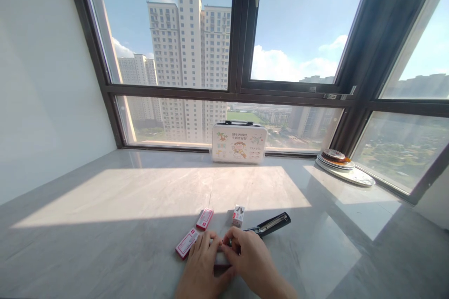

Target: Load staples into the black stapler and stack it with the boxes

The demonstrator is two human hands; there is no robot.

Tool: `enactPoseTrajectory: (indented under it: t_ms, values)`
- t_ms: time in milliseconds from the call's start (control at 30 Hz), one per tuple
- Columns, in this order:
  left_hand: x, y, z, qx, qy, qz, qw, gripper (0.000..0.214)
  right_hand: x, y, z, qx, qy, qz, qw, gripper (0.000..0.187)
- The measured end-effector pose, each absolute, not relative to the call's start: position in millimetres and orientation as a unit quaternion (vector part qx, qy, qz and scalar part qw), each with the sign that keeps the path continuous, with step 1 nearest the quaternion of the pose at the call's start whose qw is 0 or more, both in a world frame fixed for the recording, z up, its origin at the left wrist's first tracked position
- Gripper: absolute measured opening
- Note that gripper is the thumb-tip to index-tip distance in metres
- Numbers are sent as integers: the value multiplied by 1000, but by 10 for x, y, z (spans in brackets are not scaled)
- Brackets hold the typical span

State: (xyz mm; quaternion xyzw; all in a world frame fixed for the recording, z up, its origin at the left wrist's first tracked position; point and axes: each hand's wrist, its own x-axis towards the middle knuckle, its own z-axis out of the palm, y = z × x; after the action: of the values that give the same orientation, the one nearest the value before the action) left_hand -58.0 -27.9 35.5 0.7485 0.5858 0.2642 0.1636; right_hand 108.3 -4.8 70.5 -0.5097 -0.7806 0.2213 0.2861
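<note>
My left hand [205, 261] is closed around a small whitish box [221, 259] with a dark red lower edge, largely covered by my fingers. Thumb and fingers of my right hand [250, 256] are pinched together at the far end of that box; what lies between them is hidden. Behind my right hand a black stapler [273, 225] lies with its top swung open, its near part covered by the hand. Beside my left fingers is a red and white staple box [185, 243], and a second red and white box [205, 218] lies just beyond it.
A small white carton [238, 215] stands beyond my hands on the grey marble-look sill [115, 243]. Against the window leans a white case [239, 144] with cartoon prints and a black handle. Stacked plates [351, 173] sit in the far right corner.
</note>
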Motion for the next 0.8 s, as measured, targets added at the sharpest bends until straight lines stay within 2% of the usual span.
enactPoseTrajectory:
  t_ms: [167, 300, 400, 533, 800]
  values:
    - [-560, -278, 395, 751, 580, 269, 163, 20, 1080, -93, 620, -527, -791, 224, 213, 8]
    - [-592, -308, 447, 752, 569, 281, 180, 36, 1330, -103, 613, -549, -772, 213, 239, 13]
    - [-608, -357, 485, 734, 604, 263, 166, 25, 1627, -132, 590, -606, -737, 179, 241, 29]
    - [-522, -414, 471, 723, 646, 225, 103, 38, 1806, -176, 464, -633, -727, 172, 205, 50]
    - [-244, -365, 446, 715, 663, 213, 60, 41, 1612, -220, 392, -632, -731, 176, 187, 42]
